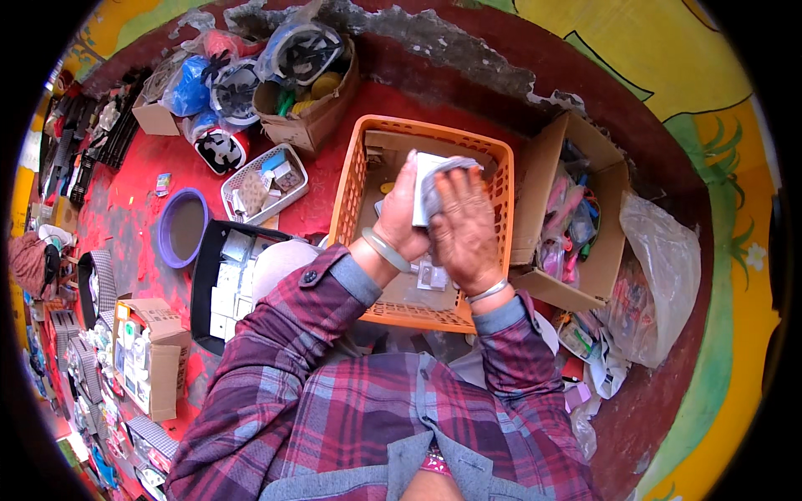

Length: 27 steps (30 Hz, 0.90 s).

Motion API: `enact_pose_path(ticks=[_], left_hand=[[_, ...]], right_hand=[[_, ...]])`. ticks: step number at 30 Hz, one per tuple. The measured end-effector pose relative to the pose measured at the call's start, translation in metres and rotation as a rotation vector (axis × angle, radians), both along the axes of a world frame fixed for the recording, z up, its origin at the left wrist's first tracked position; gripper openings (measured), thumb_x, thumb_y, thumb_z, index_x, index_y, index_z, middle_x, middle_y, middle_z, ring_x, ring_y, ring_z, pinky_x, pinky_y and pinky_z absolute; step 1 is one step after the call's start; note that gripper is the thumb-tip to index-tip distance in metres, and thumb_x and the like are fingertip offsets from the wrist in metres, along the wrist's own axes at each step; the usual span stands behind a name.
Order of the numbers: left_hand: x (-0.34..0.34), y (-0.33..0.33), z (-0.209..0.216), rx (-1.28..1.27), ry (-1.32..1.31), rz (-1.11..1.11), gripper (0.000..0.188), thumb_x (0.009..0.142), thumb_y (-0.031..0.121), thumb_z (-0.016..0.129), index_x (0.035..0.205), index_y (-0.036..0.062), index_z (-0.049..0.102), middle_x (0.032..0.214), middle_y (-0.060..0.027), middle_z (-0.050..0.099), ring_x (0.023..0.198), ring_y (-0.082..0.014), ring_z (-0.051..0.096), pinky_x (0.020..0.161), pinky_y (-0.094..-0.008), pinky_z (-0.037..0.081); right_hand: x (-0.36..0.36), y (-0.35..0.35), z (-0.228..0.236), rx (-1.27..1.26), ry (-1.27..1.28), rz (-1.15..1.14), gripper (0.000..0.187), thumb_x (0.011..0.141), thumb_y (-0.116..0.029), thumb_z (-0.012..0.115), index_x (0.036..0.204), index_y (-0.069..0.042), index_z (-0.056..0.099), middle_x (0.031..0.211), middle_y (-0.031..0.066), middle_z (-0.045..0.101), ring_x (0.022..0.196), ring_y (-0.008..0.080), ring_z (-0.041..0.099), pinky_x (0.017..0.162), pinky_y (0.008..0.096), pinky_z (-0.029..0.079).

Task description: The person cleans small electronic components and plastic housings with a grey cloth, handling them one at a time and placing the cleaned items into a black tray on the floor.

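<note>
My left hand (pixel 402 219) grips a small flat white box (pixel 423 179) from its left side, with its thumb along the edge. Against the face of the box, my right hand (pixel 466 225) presses a grey cloth (pixel 436 177) under straight fingers. Both hands are above an orange plastic basket (pixel 355 188) with perforated sides. Inside the basket, below my wrists, lies a small clear-and-white piece (pixel 430 276); a little yellow item (pixel 387 188) sits farther left. My forearms hide part of the near rim.
To the right stands an open cardboard box (pixel 535 209) of colourful packets, beside a clear plastic bag (pixel 664 267). On the left are a white basket (pixel 294 196), a purple tub (pixel 163 238) and a black tray (pixel 200 292) of white boxes. Bagged goods and a carton (pixel 313 125) stand behind.
</note>
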State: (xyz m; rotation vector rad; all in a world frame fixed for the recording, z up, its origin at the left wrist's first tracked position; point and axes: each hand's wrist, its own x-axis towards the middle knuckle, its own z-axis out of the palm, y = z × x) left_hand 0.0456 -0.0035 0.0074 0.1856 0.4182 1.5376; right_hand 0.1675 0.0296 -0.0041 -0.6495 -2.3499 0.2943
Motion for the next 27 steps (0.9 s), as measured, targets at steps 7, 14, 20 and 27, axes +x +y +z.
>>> enact_pose_path(ticks=[7,14,20,27], left_hand=[[0.020,-0.007,-0.017,-0.134,0.011,-0.082,0.050,0.097,0.046,0.033,0.128,0.0094,0.046,0.128,-0.0069,0.050,0.116,-0.0202,0.050,0.101,-0.0355,0.039],[0.012,0.000,-0.028,0.076,0.060,-0.201,0.042,0.097,0.046,0.033,0.112,0.0120,0.055,0.101,-0.0029,0.062,0.094,-0.0169,0.060,0.086,-0.0322,0.048],[-0.002,0.003,-0.018,-0.082,-0.118,-0.103,0.044,0.097,0.045,0.036,0.115,0.0088,0.053,0.114,-0.0078,0.058,0.104,-0.0231,0.056,0.095,-0.0362,0.044],[0.012,0.000,-0.019,-0.148,0.084,-0.189,0.044,0.096,0.045,0.037,0.116,0.0093,0.053,0.112,-0.0068,0.060,0.101,-0.0197,0.059,0.089,-0.0360,0.048]], right_hand=[[0.000,0.004,0.014,0.003,-0.080,-0.002,0.044,0.094,-0.032,0.042,0.132,-0.010,0.048,0.138,0.0143,0.043,0.132,0.0310,0.034,0.108,0.0460,0.023],[0.016,0.030,-0.005,-0.250,0.161,-0.181,0.043,0.097,-0.030,0.039,0.134,-0.009,0.045,0.138,0.0172,0.042,0.132,0.0351,0.033,0.108,0.0409,0.027],[-0.001,-0.006,0.005,0.030,-0.104,0.041,0.042,0.094,-0.028,0.044,0.133,-0.016,0.049,0.144,0.0086,0.037,0.136,0.0297,0.029,0.110,0.0441,0.020],[0.006,0.017,0.014,-0.159,0.058,-0.032,0.035,0.097,-0.026,0.041,0.122,-0.009,0.058,0.130,0.0114,0.052,0.125,0.0279,0.044,0.105,0.0393,0.029]])
